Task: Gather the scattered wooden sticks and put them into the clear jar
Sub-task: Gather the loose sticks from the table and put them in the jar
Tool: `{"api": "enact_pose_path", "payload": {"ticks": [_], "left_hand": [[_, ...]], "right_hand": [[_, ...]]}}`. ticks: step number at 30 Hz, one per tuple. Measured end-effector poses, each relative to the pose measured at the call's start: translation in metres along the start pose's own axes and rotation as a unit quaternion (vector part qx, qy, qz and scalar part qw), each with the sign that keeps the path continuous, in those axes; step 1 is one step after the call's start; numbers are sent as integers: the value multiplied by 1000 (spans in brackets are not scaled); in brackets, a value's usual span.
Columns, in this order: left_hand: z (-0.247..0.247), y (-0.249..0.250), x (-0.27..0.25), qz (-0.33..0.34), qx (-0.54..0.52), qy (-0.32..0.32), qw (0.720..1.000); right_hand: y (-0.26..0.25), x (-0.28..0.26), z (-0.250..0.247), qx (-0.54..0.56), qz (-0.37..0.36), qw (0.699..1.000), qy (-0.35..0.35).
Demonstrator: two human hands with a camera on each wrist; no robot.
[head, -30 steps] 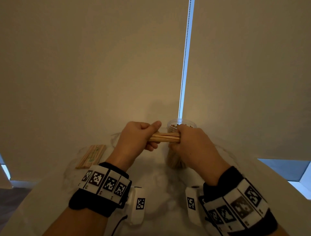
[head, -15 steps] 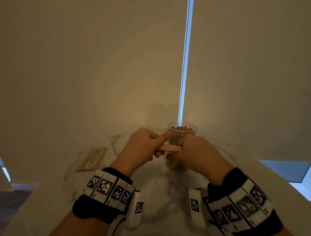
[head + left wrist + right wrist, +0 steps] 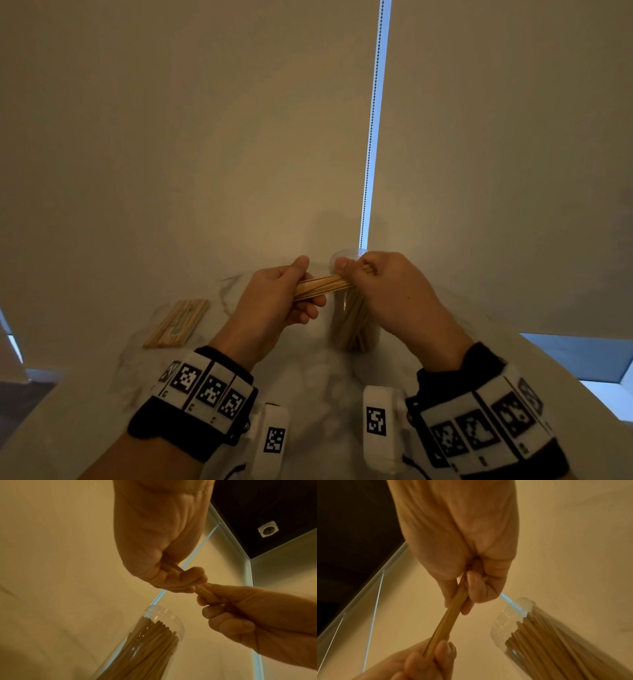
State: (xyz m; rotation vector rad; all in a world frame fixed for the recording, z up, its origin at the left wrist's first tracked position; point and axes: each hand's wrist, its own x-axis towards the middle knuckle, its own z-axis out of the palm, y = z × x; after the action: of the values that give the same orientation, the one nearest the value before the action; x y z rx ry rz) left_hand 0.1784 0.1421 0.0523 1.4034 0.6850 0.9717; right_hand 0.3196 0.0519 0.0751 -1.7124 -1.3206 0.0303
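Note:
Both hands hold one bundle of thin wooden sticks (image 3: 322, 286) level in the air, just above and in front of the clear jar (image 3: 354, 329). My left hand (image 3: 281, 298) grips the bundle's left end, thumb on top. My right hand (image 3: 373, 284) pinches the right end over the jar's mouth. The jar (image 3: 150, 642) stands upright on the white marbled table (image 3: 308, 387) and is packed with sticks (image 3: 544, 639). In the right wrist view the bundle (image 3: 450, 620) runs between the two hands. A flat pile of more sticks (image 3: 176, 323) lies on the table to the left.
A beige roller blind (image 3: 205, 137) hangs right behind the table, with a bead chain (image 3: 371, 120) in the bright gap above the jar. The table's edges fall away at the left and right, near the window sill (image 3: 582, 356).
Both hands have lifted the bundle back up from in front of the jar's upper wall to its rim. More of the bundle shows between the hands, and it now tilts up to the right.

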Motion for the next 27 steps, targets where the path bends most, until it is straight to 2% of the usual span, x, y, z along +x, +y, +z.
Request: {"api": "enact_pose_path", "payload": {"ticks": [3, 7, 10, 13, 17, 21, 24, 27], "left_hand": [[7, 4, -1, -11, -47, -3, 999], [3, -4, 12, -60, -151, 44, 986], [4, -24, 21, -91, -96, 49, 990], [13, -35, 32, -79, 23, 6, 997], [33, -35, 52, -10, 119, -60, 991], [49, -37, 68, 31, 150, -110, 982], [52, -44, 72, 49, 178, -121, 975], [50, -53, 77, 59, 194, -113, 973]], "right_hand": [[10, 5, -13, 48, 29, 998, -11], [25, 19, -41, 61, 79, 994, 54], [34, 38, -59, 31, 90, 988, 118], [38, 61, -60, -38, 94, 987, 128], [36, 83, -47, -192, 77, 977, 52], [19, 91, -33, -343, 7, 939, -12], [7, 93, -17, -388, -43, 919, -64], [5, 95, 0, -385, -26, 915, -113]]}}
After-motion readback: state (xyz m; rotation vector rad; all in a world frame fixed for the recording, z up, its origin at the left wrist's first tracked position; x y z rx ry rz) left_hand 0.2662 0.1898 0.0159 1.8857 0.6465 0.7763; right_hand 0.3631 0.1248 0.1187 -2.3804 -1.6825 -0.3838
